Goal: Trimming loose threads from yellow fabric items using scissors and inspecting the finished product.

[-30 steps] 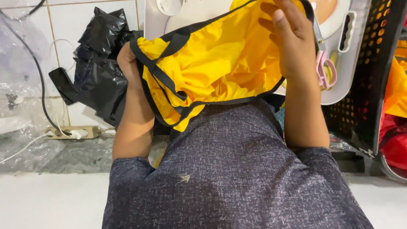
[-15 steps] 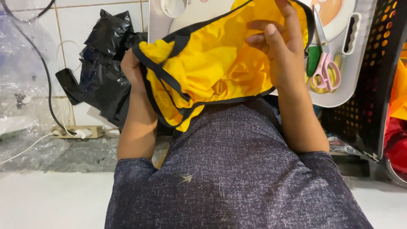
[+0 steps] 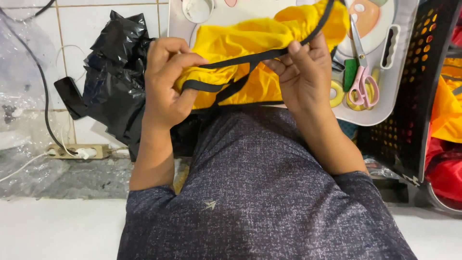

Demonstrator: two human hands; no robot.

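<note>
A yellow cloth bag with black straps [image 3: 240, 48] is bunched up in front of my chest, over a white tray. My left hand [image 3: 166, 84] grips its left end, fingers closed around the yellow fabric and a black strap. My right hand [image 3: 303, 72] pinches the black strap and fabric at the right end. The strap runs taut between the two hands. My grey speckled shirt [image 3: 260, 192] fills the lower view.
A white tray [image 3: 380, 103] behind the bag holds pink-handled scissors [image 3: 362, 82], tape rolls and a green item. A black plastic bag [image 3: 115, 72] lies left by a power strip [image 3: 79, 151] and cables. A black perforated basket [image 3: 414, 96] with yellow and red cloth stands right.
The bag was spread wide between my hands; now it is gathered into a narrower bunch. Both hands have come closer together and now hold the black strap.
</note>
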